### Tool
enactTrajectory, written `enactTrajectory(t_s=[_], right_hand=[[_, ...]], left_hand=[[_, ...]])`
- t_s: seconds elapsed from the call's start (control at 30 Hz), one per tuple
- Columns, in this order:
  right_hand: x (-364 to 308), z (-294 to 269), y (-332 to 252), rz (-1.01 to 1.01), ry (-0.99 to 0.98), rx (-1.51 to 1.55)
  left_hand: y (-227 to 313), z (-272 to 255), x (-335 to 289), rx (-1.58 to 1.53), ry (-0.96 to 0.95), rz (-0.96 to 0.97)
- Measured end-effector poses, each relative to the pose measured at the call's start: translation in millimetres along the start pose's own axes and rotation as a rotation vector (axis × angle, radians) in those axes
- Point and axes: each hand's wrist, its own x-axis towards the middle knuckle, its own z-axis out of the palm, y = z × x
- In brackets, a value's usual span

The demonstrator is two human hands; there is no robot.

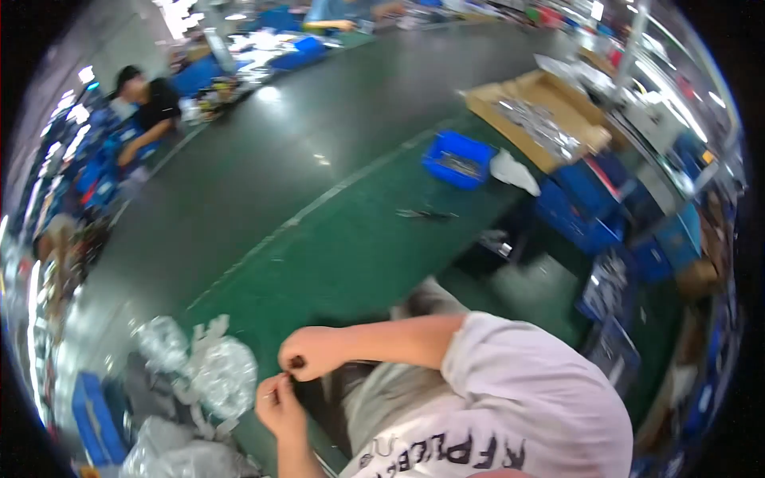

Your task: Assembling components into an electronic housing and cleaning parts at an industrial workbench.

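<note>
Near the lower left, beside the green table's near edge, my two hands meet. My right hand point(312, 354) is closed with its fingers curled round a small dark piece point(297, 362), too small and blurred to name. Just below it, my left hand point(282, 408) is pinched, its fingertips close to the dark piece. Whether those fingertips grip a part of it I cannot make out. Clear plastic bags point(225, 376) lie on the table just left of my hands.
A blue bin point(437, 170) of small parts and pliers-like tool point(428, 214) lie on the green table point(343, 263). Beyond stands an open cardboard box point(498, 119) with shiny packets. Blue crates point(578, 231) are stacked at right. A co-worker point(151, 111) sits across the dark belt point(239, 167).
</note>
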Motion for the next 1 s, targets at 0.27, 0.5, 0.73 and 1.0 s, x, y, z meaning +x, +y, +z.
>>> enactTrajectory(t_s=[0.27,0.5,0.73,1.0], right_hand=[[-13.2,0.2,2.8,0.103,0.104,-0.102],[-9.4,-7.5,-7.1,0.196,0.073,0.089],[-6.0,-3.6,-2.0,0.219,0.018,0.156],[-6.2,-6.8,-1.7,0.214,0.007,0.16]], left_hand=[[8.6,17.5,0.3,-0.038,-0.017,0.067],[7.3,13.7,1.4,-0.076,-0.018,0.096],[-18.9,8.2,-1.0,-0.139,0.005,0.021],[8.4,10.7,1.7,-0.097,0.019,0.039]])
